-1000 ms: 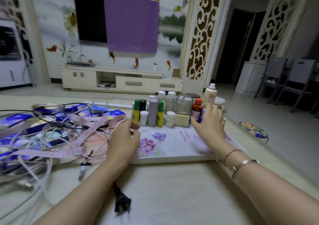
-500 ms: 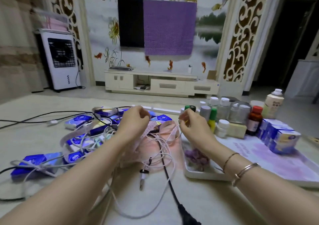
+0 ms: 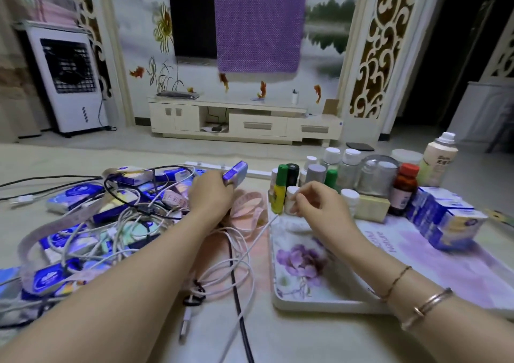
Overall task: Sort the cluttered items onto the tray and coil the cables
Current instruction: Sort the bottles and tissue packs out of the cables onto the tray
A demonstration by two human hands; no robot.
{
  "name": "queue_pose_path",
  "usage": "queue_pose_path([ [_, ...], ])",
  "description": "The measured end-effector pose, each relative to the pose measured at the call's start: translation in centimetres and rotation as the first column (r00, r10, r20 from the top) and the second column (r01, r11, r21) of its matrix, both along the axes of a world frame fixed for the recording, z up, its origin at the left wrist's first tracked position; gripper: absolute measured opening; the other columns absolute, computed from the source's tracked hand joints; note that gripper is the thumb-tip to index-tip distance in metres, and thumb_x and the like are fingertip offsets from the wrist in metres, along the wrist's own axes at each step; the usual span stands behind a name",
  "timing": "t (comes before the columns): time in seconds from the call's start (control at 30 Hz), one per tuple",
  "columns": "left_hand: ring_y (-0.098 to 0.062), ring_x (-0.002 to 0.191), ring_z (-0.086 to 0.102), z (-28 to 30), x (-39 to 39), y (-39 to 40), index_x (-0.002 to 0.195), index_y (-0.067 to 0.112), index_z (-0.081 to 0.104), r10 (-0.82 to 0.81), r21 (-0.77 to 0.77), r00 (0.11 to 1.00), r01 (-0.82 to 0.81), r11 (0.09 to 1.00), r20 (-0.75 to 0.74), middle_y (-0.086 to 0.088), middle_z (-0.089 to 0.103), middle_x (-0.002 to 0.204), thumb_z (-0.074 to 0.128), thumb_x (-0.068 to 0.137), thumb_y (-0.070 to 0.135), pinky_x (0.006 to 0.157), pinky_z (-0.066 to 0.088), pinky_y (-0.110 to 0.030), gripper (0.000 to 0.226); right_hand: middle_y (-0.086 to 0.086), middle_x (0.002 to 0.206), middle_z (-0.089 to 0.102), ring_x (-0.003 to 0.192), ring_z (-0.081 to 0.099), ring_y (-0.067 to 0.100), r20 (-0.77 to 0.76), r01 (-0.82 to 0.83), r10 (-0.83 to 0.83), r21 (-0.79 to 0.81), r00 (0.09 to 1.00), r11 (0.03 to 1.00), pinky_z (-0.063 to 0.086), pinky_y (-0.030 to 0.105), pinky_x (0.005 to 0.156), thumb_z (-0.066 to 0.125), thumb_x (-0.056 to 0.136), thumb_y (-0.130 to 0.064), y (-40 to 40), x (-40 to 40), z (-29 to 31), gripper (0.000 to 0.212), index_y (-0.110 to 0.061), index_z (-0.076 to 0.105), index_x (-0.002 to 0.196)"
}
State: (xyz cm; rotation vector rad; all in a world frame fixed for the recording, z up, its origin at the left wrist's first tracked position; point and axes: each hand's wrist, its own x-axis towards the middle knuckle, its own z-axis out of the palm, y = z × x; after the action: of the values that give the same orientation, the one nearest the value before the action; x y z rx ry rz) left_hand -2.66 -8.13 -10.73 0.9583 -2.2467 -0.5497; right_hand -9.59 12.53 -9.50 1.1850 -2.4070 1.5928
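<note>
You are working in dim, even indoor light with a cool purple cast; nothing is throwing a hard shadow. The doorway point(image 3: 445, 56) at far right is sinking into near black. Motion blur is softening the tissue packs point(image 3: 72, 193) and the cables point(image 3: 133, 223) at left. The wide lens is bending the wall panels point(image 3: 372, 42) toward the edges.

The tray point(image 3: 328, 304) runs off the lower right edge. The left hand point(image 3: 212, 198) hides most of the tissue packet point(image 3: 236, 172) it grips. The black cable point(image 3: 239, 301) exits the bottom edge. Print on the brown bottle point(image 3: 403, 193) is too blurred to read.
</note>
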Motion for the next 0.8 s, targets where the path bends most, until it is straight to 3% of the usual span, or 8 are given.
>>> queue_pose_path([
  [0.07,-0.034,0.078,0.056,0.8,1.2,1.6,0.073,0.015,0.058,-0.062,0.021,0.988,0.066,0.998,-0.139,-0.005,0.060,0.068,0.059,0.085,0.027,0.062,0.039,-0.035,0.017,0.003,0.080,0.067,0.077,0.066,0.015,0.092,-0.010,0.017,-0.076,0.996,0.997,0.053,0.034,0.070,0.051,0.094,-0.013,0.6,0.5,0.1,0.015,-0.018,0.058,0.083],
  [0.17,-0.024,0.068,0.054,2.3,3.4,5.7,0.070,0.018,0.058,-0.199,0.001,0.929,0.210,0.978,-0.311,0.002,0.056,0.062,0.061,0.085,0.024,0.059,0.039,-0.035,0.016,0.012,0.095,0.068,0.076,0.063,0.016,0.189,0.004,0.032,-0.184,0.981,0.983,0.043,0.012,0.055,0.052,0.096,-0.018,2.3,1.3,0.6,0.005,-0.015,0.057,0.095],
  [0.27,-0.012,0.061,0.050,3.9,5.6,10.2,0.074,0.020,0.064,-0.319,0.001,0.869,0.345,0.939,-0.379,0.004,0.058,0.064,0.062,0.086,0.018,0.056,0.035,-0.027,0.012,0.011,0.105,0.066,0.078,0.067,0.017,0.279,-0.023,0.096,-0.254,0.955,0.967,0.045,0.018,0.054,0.056,0.094,-0.029,4.9,2.3,1.1,0.022,-0.020,0.052,0.114],
  [0.4,-0.023,0.066,0.055,5.0,5.7,15.5,0.087,0.016,0.069,-0.532,0.008,0.803,0.554,0.832,-0.268,-0.005,0.066,0.074,0.065,0.083,0.023,0.062,0.043,-0.035,0.009,0.004,0.106,0.067,0.083,0.072,0.021,0.326,-0.064,0.169,-0.310,0.930,0.949,0.046,0.023,0.051,0.056,0.093,-0.036,8.7,3.7,2.4,0.035,-0.028,0.048,0.125],
  [0.53,-0.019,0.064,0.053,5.1,3.2,19.8,0.093,0.016,0.069,-0.636,0.035,0.743,0.656,0.754,-0.206,-0.015,0.068,0.083,0.064,0.084,0.026,0.060,0.040,-0.028,0.014,0.009,0.101,0.071,0.078,0.071,0.018,0.344,0.000,0.118,-0.324,0.932,0.946,0.044,0.023,0.051,0.060,0.092,-0.033,12.1,2.6,3.5,0.026,-0.022,0.055,0.114],
  [0.6,-0.021,0.065,0.055,5.0,1.9,21.3,0.095,0.021,0.069,-0.672,0.082,0.716,0.693,0.716,-0.187,-0.011,0.069,0.085,0.066,0.082,0.030,0.059,0.042,-0.027,0.016,0.009,0.104,0.069,0.082,0.069,0.017,0.336,0.069,0.034,-0.289,0.941,0.955,0.044,0.019,0.049,0.064,0.090,-0.031,13.7,1.2,3.7,0.026,-0.020,0.057,0.112],
  [0.7,-0.014,0.084,0.061,4.1,0.4,22.1,0.110,0.023,0.065,-0.658,0.100,0.743,0.669,0.737,-0.120,0.007,0.067,0.103,0.070,0.082,0.031,0.068,0.044,-0.021,0.030,0.002,0.094,0.064,0.078,0.061,0.012,0.289,0.208,-0.128,-0.270,0.949,0.940,0.043,0.010,0.050,0.067,0.086,-0.020,16.2,-1.1,3.1,0.026,-0.019,0.053,0.109],
  [0.8,-0.010,0.092,0.057,2.4,-0.5,21.7,0.115,0.017,0.062,-0.595,0.085,0.800,0.599,0.796,-0.072,0.005,0.063,0.112,0.064,0.087,0.023,0.075,0.042,-0.017,0.028,0.000,0.108,0.063,0.090,0.062,0.016,0.162,0.404,-0.382,-0.137,0.910,0.904,0.050,0.027,0.072,0.070,0.079,-0.021,19.2,-3.5,2.0,0.044,-0.020,0.045,0.115],
])
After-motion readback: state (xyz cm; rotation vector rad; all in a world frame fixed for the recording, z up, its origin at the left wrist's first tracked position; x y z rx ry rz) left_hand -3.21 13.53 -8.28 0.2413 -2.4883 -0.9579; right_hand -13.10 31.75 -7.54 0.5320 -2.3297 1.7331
